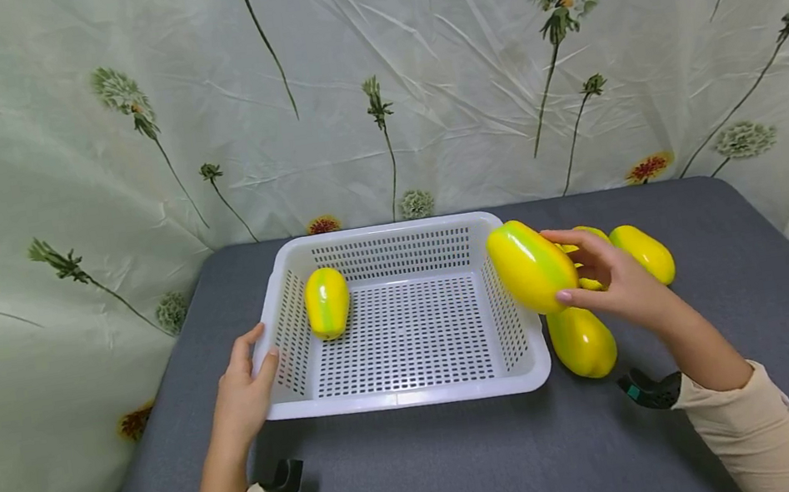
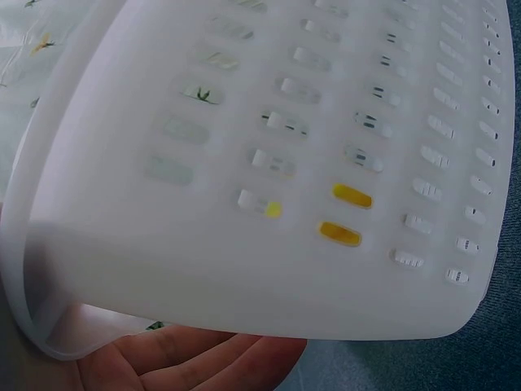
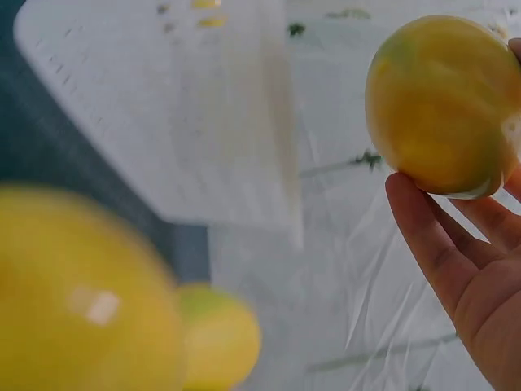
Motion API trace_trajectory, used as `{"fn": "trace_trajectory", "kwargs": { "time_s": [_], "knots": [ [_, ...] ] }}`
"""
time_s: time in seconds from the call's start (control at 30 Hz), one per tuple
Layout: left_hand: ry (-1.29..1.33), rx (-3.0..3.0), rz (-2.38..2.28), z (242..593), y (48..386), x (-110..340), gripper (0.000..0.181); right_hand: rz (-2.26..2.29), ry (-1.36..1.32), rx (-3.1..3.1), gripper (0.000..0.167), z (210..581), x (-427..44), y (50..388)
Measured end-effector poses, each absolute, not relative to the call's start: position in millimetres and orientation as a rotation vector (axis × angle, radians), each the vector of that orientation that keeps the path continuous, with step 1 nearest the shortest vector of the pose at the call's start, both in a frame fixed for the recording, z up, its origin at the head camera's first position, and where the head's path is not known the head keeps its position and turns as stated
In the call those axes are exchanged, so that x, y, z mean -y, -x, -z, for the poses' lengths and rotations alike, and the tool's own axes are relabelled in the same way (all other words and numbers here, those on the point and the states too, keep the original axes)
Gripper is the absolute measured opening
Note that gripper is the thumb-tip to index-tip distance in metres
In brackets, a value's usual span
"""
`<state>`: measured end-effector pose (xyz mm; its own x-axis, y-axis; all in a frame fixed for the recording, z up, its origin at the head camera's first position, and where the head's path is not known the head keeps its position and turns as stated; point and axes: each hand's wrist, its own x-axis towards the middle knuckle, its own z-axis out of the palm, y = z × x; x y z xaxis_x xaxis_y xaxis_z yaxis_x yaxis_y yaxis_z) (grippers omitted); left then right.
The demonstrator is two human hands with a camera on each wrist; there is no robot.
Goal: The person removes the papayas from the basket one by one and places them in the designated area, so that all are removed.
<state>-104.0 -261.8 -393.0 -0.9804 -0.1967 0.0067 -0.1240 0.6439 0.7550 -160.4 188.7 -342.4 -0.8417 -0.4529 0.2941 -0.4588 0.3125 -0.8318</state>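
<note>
My right hand [image 1: 607, 279] holds a yellow papaya [image 1: 529, 265] with a green streak, up over the right rim of a white plastic basket [image 1: 408, 398]. In the right wrist view, fingers and thumb grip that papaya [image 3: 440, 106] clear of the basket wall [image 3: 236, 163]. At the basket's left side, my left hand [image 1: 242, 389] grips the rim; the left wrist view shows fingers [image 2: 212, 358] below the basket's edge. Inside the basket, near its left wall, lies one papaya [image 1: 328, 303].
More papayas lie right of the basket: one near its front corner [image 1: 584, 344], another farther right [image 1: 642, 253], others partly hidden behind my right hand. A grey cloth covers the table [image 1: 427, 477]. Behind it hangs a curtain [image 1: 432, 81] with dandelion prints.
</note>
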Motion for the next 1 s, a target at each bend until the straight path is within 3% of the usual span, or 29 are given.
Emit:
{"fn": "trace_trajectory", "kwargs": {
  "time_s": [0.67, 1.0],
  "knots": [
    [-0.291, 2.774, 1.279, 396.0, 105.6, 260.2, 0.051, -1.545, -0.45, 2.589, 0.064, 400.1, -275.1, 114.7],
    [-0.294, 2.763, 1.263, 395.6, 105.2, 261.6, 0.049, -1.511, -0.361, 2.677, 0.061, 424.0, -287.4, 99.2]
  ]
}}
